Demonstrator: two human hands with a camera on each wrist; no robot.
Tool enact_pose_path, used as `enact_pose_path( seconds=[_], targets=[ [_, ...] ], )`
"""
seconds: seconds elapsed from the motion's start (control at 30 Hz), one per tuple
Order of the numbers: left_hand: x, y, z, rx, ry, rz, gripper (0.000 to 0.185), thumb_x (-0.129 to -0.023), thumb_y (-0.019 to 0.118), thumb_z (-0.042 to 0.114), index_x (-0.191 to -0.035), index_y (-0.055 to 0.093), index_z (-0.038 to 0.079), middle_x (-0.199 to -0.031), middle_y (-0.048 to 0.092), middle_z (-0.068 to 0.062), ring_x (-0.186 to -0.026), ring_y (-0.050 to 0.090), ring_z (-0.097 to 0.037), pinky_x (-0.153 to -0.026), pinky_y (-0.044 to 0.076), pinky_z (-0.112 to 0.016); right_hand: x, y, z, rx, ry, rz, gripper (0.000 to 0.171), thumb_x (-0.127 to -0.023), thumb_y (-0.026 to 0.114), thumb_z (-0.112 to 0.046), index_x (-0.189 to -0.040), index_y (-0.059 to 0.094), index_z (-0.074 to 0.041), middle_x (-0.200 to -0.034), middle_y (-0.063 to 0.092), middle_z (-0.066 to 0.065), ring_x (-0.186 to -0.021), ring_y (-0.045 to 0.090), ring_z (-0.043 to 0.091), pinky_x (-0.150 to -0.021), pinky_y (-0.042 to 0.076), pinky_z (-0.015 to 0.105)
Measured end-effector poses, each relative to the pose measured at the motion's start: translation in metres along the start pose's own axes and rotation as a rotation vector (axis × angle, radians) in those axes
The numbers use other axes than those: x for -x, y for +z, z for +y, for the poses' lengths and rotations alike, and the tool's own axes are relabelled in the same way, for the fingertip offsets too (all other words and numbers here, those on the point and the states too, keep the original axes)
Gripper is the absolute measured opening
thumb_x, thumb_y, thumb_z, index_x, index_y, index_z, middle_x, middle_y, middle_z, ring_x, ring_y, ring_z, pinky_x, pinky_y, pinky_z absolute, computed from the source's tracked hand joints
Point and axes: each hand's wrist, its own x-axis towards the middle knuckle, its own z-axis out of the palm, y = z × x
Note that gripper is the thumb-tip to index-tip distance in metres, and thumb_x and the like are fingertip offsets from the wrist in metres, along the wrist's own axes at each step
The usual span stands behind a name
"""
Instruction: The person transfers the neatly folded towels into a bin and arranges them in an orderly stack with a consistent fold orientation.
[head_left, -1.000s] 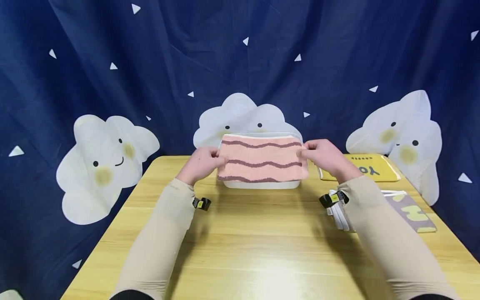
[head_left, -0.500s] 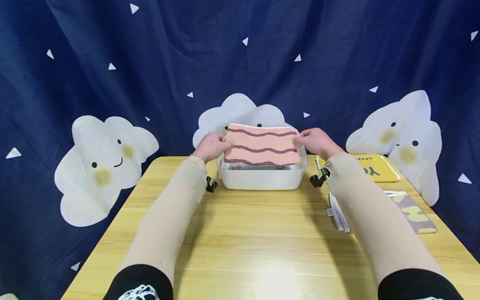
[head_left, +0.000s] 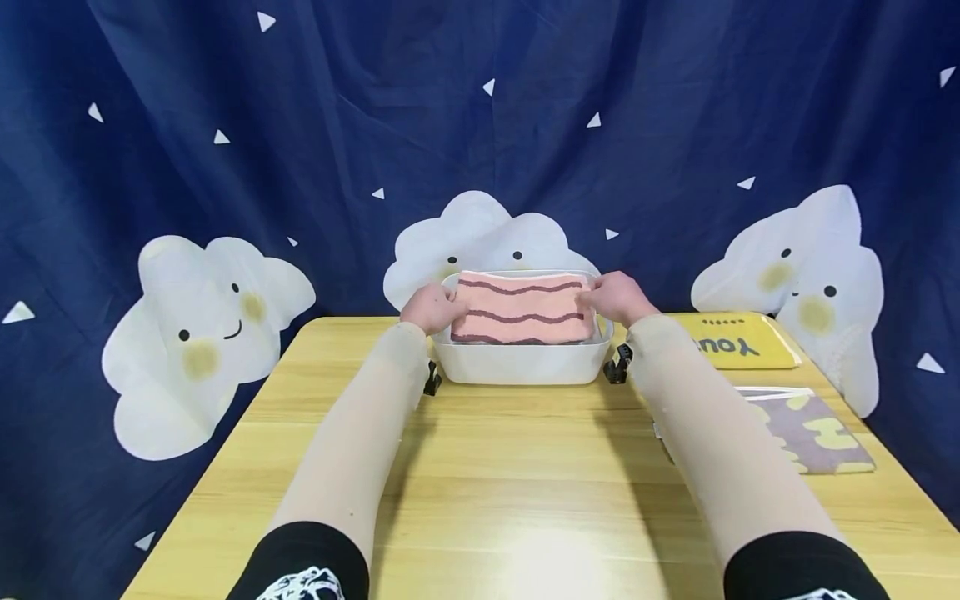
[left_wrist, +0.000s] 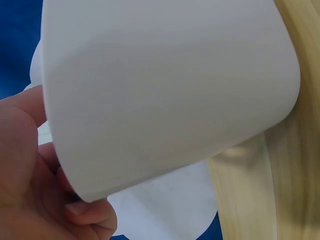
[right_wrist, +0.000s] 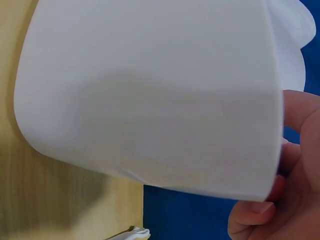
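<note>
A folded pink towel with dark wavy stripes lies within the rim of a white plastic bin at the back of the table. My left hand holds the towel's left end, and my right hand holds its right end. The left wrist view shows the left hand at the bin's rim, with fingers partly behind the white wall. In the right wrist view, the right hand is likewise at the rim. The towel itself is hidden from both wrist views by the bin walls.
To the right of the bin lies a yellow folded cloth with dark lettering. Nearer, a grey folded cloth with yellow patches is partly covered by the right forearm. Behind the wooden table hangs a blue curtain.
Both hands first carried the pink towel away from me and up over the bin, then lowered it into the bin. The bin and the other cloths stayed in place.
</note>
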Motion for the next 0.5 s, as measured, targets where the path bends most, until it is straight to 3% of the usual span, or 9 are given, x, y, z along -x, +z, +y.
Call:
enact_pose_path(
  seconds=[0.07, 0.17, 0.33, 0.43, 0.5],
  targets=[
    [0.001, 0.002, 0.002, -0.047, -0.018, 0.007, 0.022, -0.08, 0.062, 0.024, -0.063, 0.052, 0.013, -0.059, 0.034, 0.001, -0.059, 0.036, -0.02, -0.054, 0.029, -0.032, 0.001, 0.002, -0.003, 0.036, 0.006, 0.004, 0.036, -0.092, 0.066, -0.028, -0.066, 0.049, -0.01, -0.061, 0.033, -0.001, -0.06, 0.036, 0.02, -0.057, 0.032, 0.034],
    [0.002, 0.004, 0.006, -0.146, -0.022, 0.015, 0.023, -0.084, 0.063, 0.027, -0.067, 0.054, 0.014, -0.062, 0.039, 0.0, -0.062, 0.042, -0.02, -0.056, 0.033, -0.034, 0.002, 0.005, -0.005, 0.13, -0.01, 0.021, 0.035, -0.094, 0.062, -0.025, -0.066, 0.046, -0.01, -0.06, 0.033, 0.0, -0.058, 0.036, 0.02, -0.057, 0.033, 0.034],
    [0.001, 0.008, 0.005, -0.271, 0.01, 0.015, 0.028, -0.097, 0.064, 0.039, -0.081, 0.063, 0.015, -0.078, 0.062, 0.001, -0.078, 0.058, -0.021, -0.068, 0.047, -0.039, 0.002, 0.01, -0.004, 0.249, -0.027, 0.037, 0.02, -0.094, 0.053, -0.02, -0.086, 0.063, -0.004, -0.081, 0.058, 0.007, -0.075, 0.051, 0.026, -0.068, 0.043, 0.038],
    [0.0, 0.008, 0.0, -0.24, 0.03, 0.029, 0.022, -0.098, 0.064, 0.037, -0.092, 0.067, 0.016, -0.091, 0.067, 0.0, -0.087, 0.061, -0.022, -0.076, 0.05, -0.041, 0.004, 0.011, -0.003, 0.236, -0.032, 0.047, 0.026, -0.094, 0.051, -0.019, -0.103, 0.07, -0.004, -0.103, 0.066, 0.012, -0.09, 0.056, 0.03, -0.077, 0.046, 0.042],
    [0.0, 0.006, -0.004, -0.18, 0.043, 0.047, 0.021, -0.098, 0.062, 0.035, -0.098, 0.068, 0.014, -0.097, 0.068, -0.001, -0.091, 0.061, -0.023, -0.081, 0.05, -0.042, 0.005, 0.011, -0.002, 0.213, -0.037, 0.056, 0.029, -0.094, 0.05, -0.019, -0.107, 0.07, -0.002, -0.109, 0.067, 0.015, -0.092, 0.056, 0.031, -0.079, 0.046, 0.043]
  ],
)
